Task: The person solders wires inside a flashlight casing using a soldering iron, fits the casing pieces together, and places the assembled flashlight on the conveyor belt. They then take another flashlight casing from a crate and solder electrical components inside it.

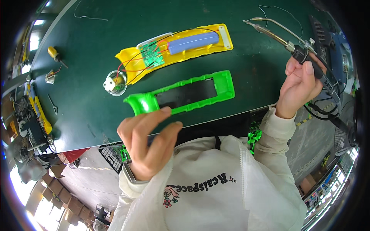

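My right hand (302, 86) is closed around the dark handle of a soldering iron (298, 54) with a curved metal wire-feed tube. The iron's tip is raised at the upper right, pointing left, apart from the parts. My left hand (148, 142) holds nothing; its fingers are bent, thumb and index apart, with the index fingertip at the near edge of a green plastic shell (224, 86) with a black panel inside. Beyond lies a yellow shell (228, 36) holding a blue cylindrical battery (192, 42) and a green circuit board (152, 54). Red and black wires run to a round clear lamp head (115, 83).
On the table's left lie a yellow-handled screwdriver (54, 52), a small wired lamp part (50, 77) and a bent metal rod (53, 104). Yellow casings (38, 109) sit at the left edge. Blue-grey equipment (341, 54) and black cables (327, 115) stand at right.
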`<action>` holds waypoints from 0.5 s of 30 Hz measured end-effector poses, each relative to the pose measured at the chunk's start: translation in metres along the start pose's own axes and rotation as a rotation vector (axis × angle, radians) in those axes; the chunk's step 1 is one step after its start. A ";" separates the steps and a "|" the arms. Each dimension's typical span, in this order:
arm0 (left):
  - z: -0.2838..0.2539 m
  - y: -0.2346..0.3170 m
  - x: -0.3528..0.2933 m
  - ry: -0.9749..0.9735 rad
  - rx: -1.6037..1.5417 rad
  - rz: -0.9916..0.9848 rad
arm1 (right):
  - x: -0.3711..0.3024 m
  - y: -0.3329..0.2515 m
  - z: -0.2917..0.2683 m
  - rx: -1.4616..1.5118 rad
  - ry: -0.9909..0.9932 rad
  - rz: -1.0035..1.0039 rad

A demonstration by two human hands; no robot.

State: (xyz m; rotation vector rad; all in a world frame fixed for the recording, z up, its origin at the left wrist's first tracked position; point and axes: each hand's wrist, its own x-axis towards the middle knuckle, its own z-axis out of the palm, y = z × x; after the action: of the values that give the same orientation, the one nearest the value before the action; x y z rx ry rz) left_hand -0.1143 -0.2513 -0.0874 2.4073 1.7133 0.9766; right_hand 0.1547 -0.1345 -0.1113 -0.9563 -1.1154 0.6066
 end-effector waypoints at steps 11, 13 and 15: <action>0.040 0.007 0.040 -0.213 0.039 0.007 | -0.010 0.001 -0.007 -0.002 -0.060 -0.040; 0.040 0.008 0.040 -0.199 0.043 0.003 | -0.009 0.002 -0.008 -0.026 -0.094 -0.088; 0.041 0.008 0.041 -0.179 0.041 -0.005 | -0.009 0.004 -0.008 -0.039 -0.099 -0.119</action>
State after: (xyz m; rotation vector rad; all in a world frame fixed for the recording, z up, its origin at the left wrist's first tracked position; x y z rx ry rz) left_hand -0.0792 -0.2059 -0.0988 2.4295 1.6919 0.7071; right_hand 0.1592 -0.1426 -0.1198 -0.8937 -1.2669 0.5417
